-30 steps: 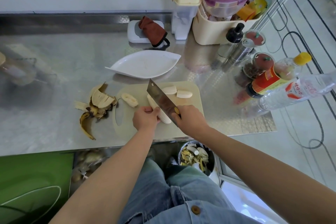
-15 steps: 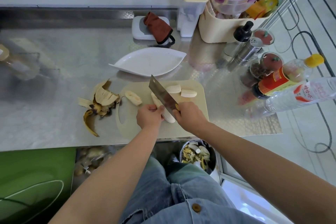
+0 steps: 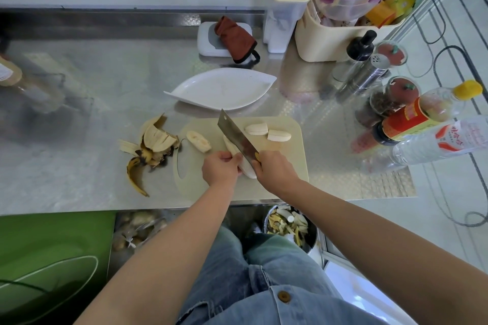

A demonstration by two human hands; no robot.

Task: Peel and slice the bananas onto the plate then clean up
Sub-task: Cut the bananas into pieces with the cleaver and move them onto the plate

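Head-worn view looking down at a person slicing bananas on a cream cutting board, which lies at the near edge of a shiny metal surface. The step in hand looks like the slicing. A peeled banana lies across the middle of the board. The left hand steadies its near end, fingers curled round it in a closed grip. The right hand has its grip wrapped round the handle of a broad knife, whose blade slants over the banana. Whether the edge is already in the fruit cannot be told. Three cut pieces lie on the board, two toward its far right and one toward its left end. Just beyond the board sits a white leaf-shaped plate with no fruit on it yet. The next move probably calls for pressing the blade straight down with the left fingertips kept clear, then moving slices to the plate.

Just left of the board lies a heap of banana peels, not yet cleared. Beyond the board, past the plate, are a red cloth and a cream tub of containers. Right of the board stand bottles. Below the board's near edge a bin holds scraps. Farther right of the board the floor is pale tile.
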